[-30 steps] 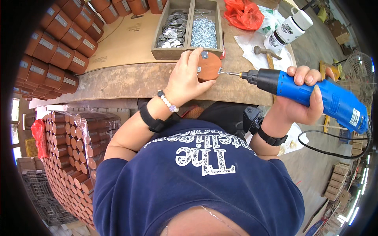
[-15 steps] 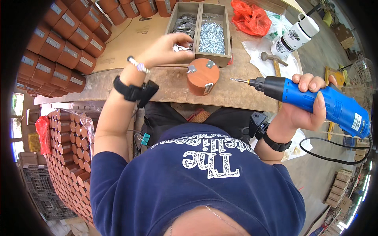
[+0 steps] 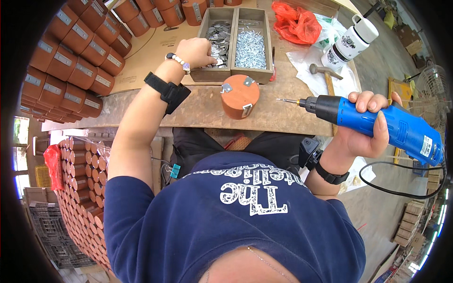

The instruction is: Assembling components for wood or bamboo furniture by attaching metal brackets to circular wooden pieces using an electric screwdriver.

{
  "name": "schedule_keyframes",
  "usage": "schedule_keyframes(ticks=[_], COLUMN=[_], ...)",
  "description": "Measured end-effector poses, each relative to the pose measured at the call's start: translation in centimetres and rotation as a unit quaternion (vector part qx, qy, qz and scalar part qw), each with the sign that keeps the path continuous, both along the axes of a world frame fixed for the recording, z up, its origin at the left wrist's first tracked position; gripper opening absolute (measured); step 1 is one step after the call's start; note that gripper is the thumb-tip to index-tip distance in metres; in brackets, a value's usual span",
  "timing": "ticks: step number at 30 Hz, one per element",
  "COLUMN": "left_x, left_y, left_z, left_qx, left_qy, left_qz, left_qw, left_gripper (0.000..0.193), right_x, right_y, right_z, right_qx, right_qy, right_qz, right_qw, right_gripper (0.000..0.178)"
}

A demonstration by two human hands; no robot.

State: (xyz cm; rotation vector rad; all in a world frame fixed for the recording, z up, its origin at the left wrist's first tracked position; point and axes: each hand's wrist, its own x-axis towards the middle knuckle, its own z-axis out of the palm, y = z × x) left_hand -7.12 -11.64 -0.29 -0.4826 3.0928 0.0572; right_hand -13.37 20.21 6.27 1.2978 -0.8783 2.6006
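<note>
My left hand (image 3: pixel 196 52) reaches into the left compartment of a wooden two-part box (image 3: pixel 212 74), its fingers bent and their tips down among small grey metal plates (image 3: pixel 220 35). What they pinch, if anything, is hidden. My right hand (image 3: pixel 373 122) grips a blue and black electric screwdriver (image 3: pixel 363 115) raised at the right, its bit pointing left. Between the hands a round reddish-brown block (image 3: pixel 240 96) stands upright near the table's front edge. Two small metal plates lie on its top, and a metal bracket is on its near side.
Silver screws (image 3: pixel 251 49) fill the box's right compartment. Stacked brown cylinders (image 3: pixel 78 61) crowd the far left. A hammer (image 3: pixel 325 71), a white bottle (image 3: pixel 351 40) and a red plastic bag (image 3: pixel 296 23) lie or stand on the right. The screwdriver's black cord (image 3: pixel 401 192) loops below it.
My left hand has gone from hovering over the box's front to having its bent fingers down among the metal plates. My right hand still holds the electric screwdriver in nearly the same place.
</note>
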Motion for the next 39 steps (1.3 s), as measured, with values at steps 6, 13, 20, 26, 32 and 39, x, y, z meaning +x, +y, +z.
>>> schedule_keyframes(ticks=[6, 13, 20, 26, 32, 39], left_x=[-0.3, -0.2, -0.1, 1.4, 3.1, 5.3], left_y=[0.8, -0.2, -1.2, -0.9, 3.1, 9.4], left_z=[-0.5, -0.4, -0.3, 1.7, 3.2, 2.4], left_qx=[-0.032, 0.039, 0.053, 0.339, 0.455, 0.504], left_qy=[0.01, 0.01, 0.072, 0.151, 0.112, 0.125], left_qz=[0.001, 0.042, 0.038, 0.003, -0.07, -0.105], left_qw=[0.999, 0.998, 0.995, 0.928, 0.88, 0.848], left_gripper=[0.025, 0.021, 0.017, 0.017, 0.008, 0.009], right_x=[0.0, 0.3, 0.1, 0.3, 0.3, 0.4], right_y=[-0.1, -0.3, 0.2, -0.1, -0.1, -0.4], right_z=[-0.1, -0.2, 0.0, -0.1, 0.0, -0.1], right_qx=[0.005, -0.001, -0.003, -0.002, 0.002, 0.004], right_qy=[-0.01, -0.003, 0.01, 0.005, -0.001, 0.0], right_qz=[0.001, 0.015, 0.009, 0.014, 0.013, 0.024], right_qw=[1.0, 1.0, 1.0, 1.0, 1.0, 1.0], right_gripper=[0.049, 0.05, 0.049, 0.049, 0.049, 0.049])
